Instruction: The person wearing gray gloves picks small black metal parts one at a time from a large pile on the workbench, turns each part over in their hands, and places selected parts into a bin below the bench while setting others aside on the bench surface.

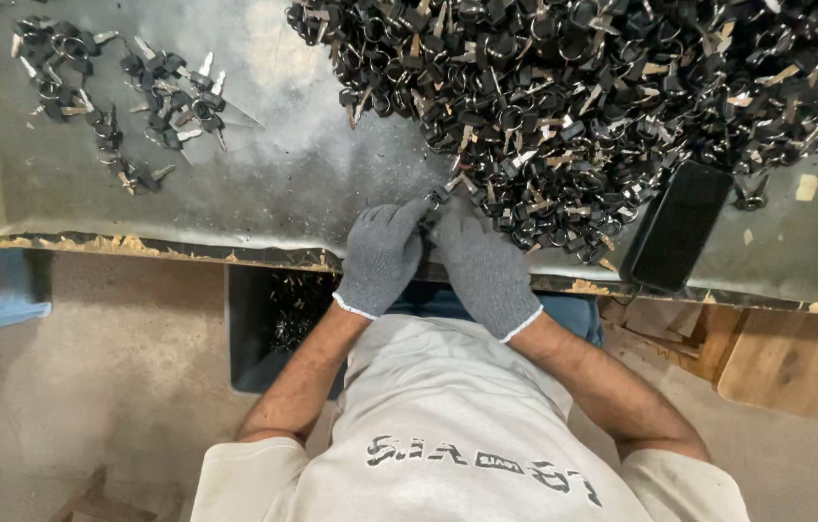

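Key: a small black-headed key sits pinched between the two gloved hands, at the near edge of the big pile, over the table's front part.
Left hand: grey knit glove, fingers curled closed around the key's near end; the fingertips meet those of the other hand.
Right hand: same glove, fingers bent shut on the key from the other side; how much of it they cover I cannot tell.
Why so held: both hands close together probably steady so small a part.
Pile: black keys with metal blades and rings, heaped just beyond the hands, within easy reach.
Small group: similar keys, well apart, far left.
Phone: dark, lying beside the pile.
Table: grey metal sheet.
Bin: below the table edge, keys inside.
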Demonstrator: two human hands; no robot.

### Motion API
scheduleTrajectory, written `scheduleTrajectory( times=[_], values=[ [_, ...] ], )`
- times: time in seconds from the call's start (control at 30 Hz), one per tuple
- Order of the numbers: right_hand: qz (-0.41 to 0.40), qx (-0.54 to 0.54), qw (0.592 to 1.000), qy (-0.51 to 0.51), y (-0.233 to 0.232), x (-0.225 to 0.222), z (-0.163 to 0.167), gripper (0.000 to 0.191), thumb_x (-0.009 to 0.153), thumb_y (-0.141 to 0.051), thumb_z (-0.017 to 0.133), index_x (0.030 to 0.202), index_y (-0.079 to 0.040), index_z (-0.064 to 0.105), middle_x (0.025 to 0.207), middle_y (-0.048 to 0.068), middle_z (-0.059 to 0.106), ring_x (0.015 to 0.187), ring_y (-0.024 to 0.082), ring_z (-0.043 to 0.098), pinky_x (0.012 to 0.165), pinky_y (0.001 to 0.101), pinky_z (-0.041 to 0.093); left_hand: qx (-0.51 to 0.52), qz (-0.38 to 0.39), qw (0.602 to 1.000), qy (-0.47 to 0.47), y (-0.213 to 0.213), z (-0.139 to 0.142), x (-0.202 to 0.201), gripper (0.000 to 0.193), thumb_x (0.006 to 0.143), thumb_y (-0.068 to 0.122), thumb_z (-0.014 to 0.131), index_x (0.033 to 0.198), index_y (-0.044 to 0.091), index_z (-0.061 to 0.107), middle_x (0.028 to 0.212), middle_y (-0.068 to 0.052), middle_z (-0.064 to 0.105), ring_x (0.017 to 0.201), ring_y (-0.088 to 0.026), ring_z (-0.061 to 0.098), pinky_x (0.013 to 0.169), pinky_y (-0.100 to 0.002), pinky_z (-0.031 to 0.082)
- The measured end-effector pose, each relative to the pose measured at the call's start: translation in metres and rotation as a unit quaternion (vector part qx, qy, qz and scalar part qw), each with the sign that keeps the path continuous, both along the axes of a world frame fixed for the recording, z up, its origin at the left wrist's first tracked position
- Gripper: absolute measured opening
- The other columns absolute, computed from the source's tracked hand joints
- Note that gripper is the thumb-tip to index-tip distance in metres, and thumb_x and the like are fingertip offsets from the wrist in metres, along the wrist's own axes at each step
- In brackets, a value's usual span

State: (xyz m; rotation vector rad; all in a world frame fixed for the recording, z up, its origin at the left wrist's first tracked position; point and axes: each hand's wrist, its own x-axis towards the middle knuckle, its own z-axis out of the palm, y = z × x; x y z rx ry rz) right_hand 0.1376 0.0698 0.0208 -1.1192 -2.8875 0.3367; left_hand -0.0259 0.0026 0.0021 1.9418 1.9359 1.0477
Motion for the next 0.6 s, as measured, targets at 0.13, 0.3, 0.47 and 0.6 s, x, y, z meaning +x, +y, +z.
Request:
scheduleTrajectory(
  times=[0.13, 0.3, 0.47, 0.6],
  values=[
    [0.01, -0.028, 0.995, 0.096, 0.01, -0.005, 0.0, 0.029, 0.095, -0.018, 0.063, 0.112, 0.003, 0.052, 0.092, 0.021, 0.066, 0.073, 0.036, 0.073, 0.055, 0.0431, 0.058, -0.036, -0.002, 0.999, 0.019, -0.001, -0.001, 0.0, 0.041, 0.088, 0.0, 0.065, 0.128, 0.006, 0.064, 0.096, -0.013, 0.067, 0.093, -0.034, 0.068, 0.089, -0.047, 0.055],
    [-0.039, -0.255, 0.953, 0.158, 0.034, -0.001, 0.003, 0.037, 0.099, -0.019, 0.063, 0.122, 0.006, 0.051, 0.079, 0.02, 0.069, 0.072, 0.041, 0.071, 0.055, 0.0473, 0.054, -0.064, 0.047, 0.996, -0.039, -0.002, 0.006, -0.001, 0.046, 0.089, 0.01, 0.071, 0.132, -0.003, 0.06, 0.092, -0.011, 0.068, 0.086, -0.033, 0.067, 0.078, -0.046, 0.053],
    [-0.006, -0.075, 0.996, 0.049, 0.008, 0.009, 0.003, 0.024, 0.099, -0.02, 0.063, 0.107, 0.0, 0.052, 0.079, 0.017, 0.067, 0.064, 0.033, 0.072, 0.05, 0.0415, 0.058, -0.033, 0.075, 0.992, 0.094, -0.006, 0.01, 0.009, 0.017, 0.09, 0.015, 0.072, 0.102, 0.009, 0.063, 0.088, -0.011, 0.065, 0.082, -0.032, 0.066, 0.072, -0.046, 0.051],
    [0.006, -0.055, 0.998, 0.003, -0.001, 0.013, 0.0, 0.019, 0.095, -0.023, 0.065, 0.098, -0.007, 0.054, 0.079, 0.015, 0.067, 0.063, 0.032, 0.072, 0.046, 0.0431, 0.056, -0.042, 0.073, 0.995, 0.047, -0.006, 0.004, 0.004, 0.013, 0.086, 0.017, 0.073, 0.091, 0.012, 0.063, 0.082, -0.01, 0.064, 0.074, -0.033, 0.065, 0.064, -0.047, 0.05]
  ],
)
